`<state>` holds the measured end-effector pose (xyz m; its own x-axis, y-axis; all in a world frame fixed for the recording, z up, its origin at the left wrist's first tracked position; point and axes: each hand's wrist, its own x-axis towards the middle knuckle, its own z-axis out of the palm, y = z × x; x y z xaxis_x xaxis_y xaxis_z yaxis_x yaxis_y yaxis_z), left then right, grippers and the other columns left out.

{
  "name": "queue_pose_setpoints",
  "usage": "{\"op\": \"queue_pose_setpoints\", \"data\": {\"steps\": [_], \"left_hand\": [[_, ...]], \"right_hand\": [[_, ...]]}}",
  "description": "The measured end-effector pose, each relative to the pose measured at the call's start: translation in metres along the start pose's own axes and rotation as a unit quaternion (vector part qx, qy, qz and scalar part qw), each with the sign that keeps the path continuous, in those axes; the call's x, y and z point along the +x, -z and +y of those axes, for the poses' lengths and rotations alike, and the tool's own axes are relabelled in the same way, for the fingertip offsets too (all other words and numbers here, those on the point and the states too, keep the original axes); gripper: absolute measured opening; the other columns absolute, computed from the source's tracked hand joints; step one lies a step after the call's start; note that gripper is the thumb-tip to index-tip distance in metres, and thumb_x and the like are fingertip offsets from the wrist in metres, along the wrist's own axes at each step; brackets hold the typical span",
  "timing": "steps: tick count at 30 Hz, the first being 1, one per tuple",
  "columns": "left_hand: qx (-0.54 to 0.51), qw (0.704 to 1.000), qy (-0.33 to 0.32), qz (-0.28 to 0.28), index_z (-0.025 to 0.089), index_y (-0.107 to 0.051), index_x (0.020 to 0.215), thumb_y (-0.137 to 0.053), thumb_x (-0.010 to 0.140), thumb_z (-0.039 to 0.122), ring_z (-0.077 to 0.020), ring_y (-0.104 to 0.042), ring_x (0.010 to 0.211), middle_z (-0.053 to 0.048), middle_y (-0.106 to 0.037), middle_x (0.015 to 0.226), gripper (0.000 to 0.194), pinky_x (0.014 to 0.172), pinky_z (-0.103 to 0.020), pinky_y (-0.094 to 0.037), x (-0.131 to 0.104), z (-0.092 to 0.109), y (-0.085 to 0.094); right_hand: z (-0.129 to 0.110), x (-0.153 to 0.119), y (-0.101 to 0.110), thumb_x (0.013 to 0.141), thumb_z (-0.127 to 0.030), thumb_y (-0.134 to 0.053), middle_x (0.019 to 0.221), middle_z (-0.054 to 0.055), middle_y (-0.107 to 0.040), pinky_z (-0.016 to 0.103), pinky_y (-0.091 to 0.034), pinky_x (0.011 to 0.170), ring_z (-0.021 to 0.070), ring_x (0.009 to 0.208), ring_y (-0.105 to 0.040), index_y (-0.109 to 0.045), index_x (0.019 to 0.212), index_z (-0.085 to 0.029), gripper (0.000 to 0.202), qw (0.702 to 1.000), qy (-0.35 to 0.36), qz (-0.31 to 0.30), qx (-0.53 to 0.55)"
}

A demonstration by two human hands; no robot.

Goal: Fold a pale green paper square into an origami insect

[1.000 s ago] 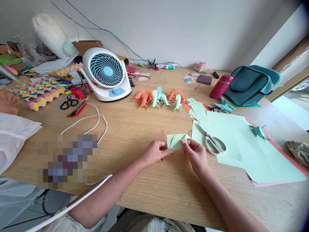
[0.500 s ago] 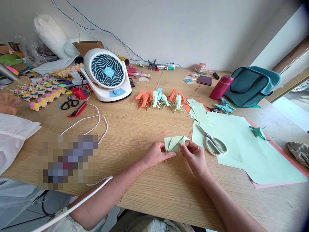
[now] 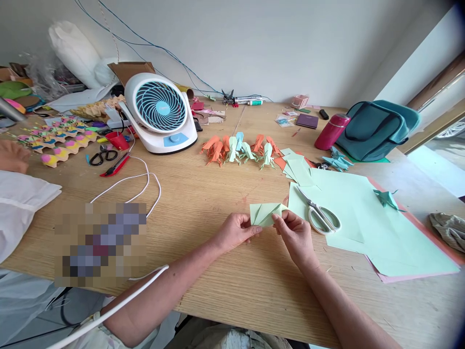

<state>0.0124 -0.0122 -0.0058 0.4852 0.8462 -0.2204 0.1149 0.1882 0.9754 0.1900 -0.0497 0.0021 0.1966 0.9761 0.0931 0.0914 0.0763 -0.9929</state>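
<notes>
A light green folded paper (image 3: 264, 214) with diagonal creases is held just above the wooden table, between both hands. My left hand (image 3: 238, 230) pinches its lower left edge, thumb in front. The right side of the paper is gripped by my right hand (image 3: 293, 232), its thumb pressed on the front face. White-handled scissors (image 3: 319, 213) lie to the right on large light green sheets (image 3: 392, 218). Behind the hands stand several folded paper figures in orange (image 3: 215, 149), pale green and blue.
At the back left of the table (image 3: 196, 194) is a white fan (image 3: 160, 109). A pink bottle (image 3: 332, 131) and a teal bag (image 3: 374, 131) stand back right. Black scissors (image 3: 103, 156) and a white cable (image 3: 158, 186) lie left. Smaller green papers (image 3: 300, 169) lie behind the scissors.
The folded paper has shifted slightly to the right in my hands. My left thumb now overlaps its lower edge, and the paper looks a little flatter.
</notes>
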Motion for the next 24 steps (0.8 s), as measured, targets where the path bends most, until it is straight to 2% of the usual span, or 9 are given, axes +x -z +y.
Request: {"op": "queue_pose_setpoints", "data": {"steps": [4, 7, 9, 14, 18, 21, 24], "left_hand": [[-0.006, 1.000, -0.007, 0.012, 0.012, -0.071, 0.081, -0.079, 0.068, 0.055, -0.0115, -0.058, 0.059, -0.004, -0.066, 0.067, 0.045, 0.052, -0.020, -0.045, 0.000, -0.001, 0.000], [-0.013, 1.000, -0.012, 0.018, 0.011, -0.068, 0.076, -0.079, 0.067, 0.058, -0.0090, -0.052, 0.055, -0.002, -0.062, 0.064, 0.049, 0.051, -0.020, -0.042, -0.001, 0.000, -0.001], [-0.009, 1.000, -0.008, 0.021, 0.011, -0.066, 0.073, -0.079, 0.067, 0.060, -0.0079, -0.049, 0.053, 0.000, -0.059, 0.062, 0.051, 0.051, -0.020, -0.042, -0.001, 0.000, -0.001], [-0.001, 1.000, -0.007, 0.019, 0.014, -0.059, 0.066, -0.078, 0.065, 0.062, -0.0084, -0.048, 0.053, 0.003, -0.052, 0.058, 0.052, 0.050, -0.020, -0.040, 0.000, -0.001, -0.001], [0.004, 1.000, -0.009, 0.021, 0.015, -0.057, 0.064, -0.077, 0.065, 0.062, -0.0089, -0.049, 0.052, 0.003, -0.053, 0.056, 0.052, 0.050, -0.021, -0.041, 0.000, -0.001, 0.000], [0.013, 0.999, -0.024, 0.028, 0.015, -0.057, 0.064, -0.077, 0.066, 0.061, -0.0095, -0.051, 0.053, 0.002, -0.056, 0.058, 0.051, 0.051, -0.021, -0.041, 0.000, -0.002, 0.000], [0.005, 1.000, -0.023, 0.017, 0.015, -0.058, 0.066, -0.076, 0.067, 0.060, -0.0089, -0.051, 0.053, 0.001, -0.058, 0.061, 0.049, 0.051, -0.021, -0.041, 0.001, -0.003, 0.000]], "right_hand": [[0.000, 0.001, -0.002, 0.076, -0.054, -0.074, 0.055, -0.003, -0.049, 0.025, -0.033, 0.051, 0.0111, 0.053, -0.039, -0.055, 0.064, -0.020, 0.040, 0.999, -0.013, -0.028, 0.028], [0.003, 0.000, -0.006, 0.071, -0.050, -0.079, 0.059, -0.002, -0.055, 0.026, -0.038, 0.054, 0.0131, 0.056, -0.046, -0.062, 0.069, -0.019, 0.035, 0.995, -0.027, -0.082, 0.040], [0.005, -0.001, -0.009, 0.072, -0.048, -0.079, 0.061, 0.000, -0.060, 0.027, -0.042, 0.056, 0.0151, 0.058, -0.051, -0.066, 0.071, -0.019, 0.032, 0.994, -0.030, -0.098, 0.039], [0.011, 0.000, -0.007, 0.071, -0.048, -0.079, 0.062, 0.001, -0.063, 0.027, -0.042, 0.054, 0.0146, 0.057, -0.051, -0.067, 0.070, -0.018, 0.033, 0.997, -0.024, -0.070, 0.023], [0.009, 0.002, -0.006, 0.069, -0.049, -0.081, 0.056, -0.001, -0.056, 0.026, -0.035, 0.050, 0.0117, 0.052, -0.042, -0.063, 0.064, -0.018, 0.036, 0.998, -0.029, -0.052, 0.013], [0.006, 0.003, -0.007, 0.069, -0.048, -0.081, 0.051, -0.003, -0.048, 0.025, -0.031, 0.048, 0.0097, 0.049, -0.036, -0.056, 0.055, -0.018, 0.041, 0.997, -0.037, -0.061, 0.021], [0.004, 0.003, -0.008, 0.069, -0.049, -0.080, 0.051, -0.003, -0.048, 0.025, -0.030, 0.048, 0.0099, 0.050, -0.036, -0.057, 0.055, -0.018, 0.041, 0.996, -0.040, -0.077, 0.028]]}}
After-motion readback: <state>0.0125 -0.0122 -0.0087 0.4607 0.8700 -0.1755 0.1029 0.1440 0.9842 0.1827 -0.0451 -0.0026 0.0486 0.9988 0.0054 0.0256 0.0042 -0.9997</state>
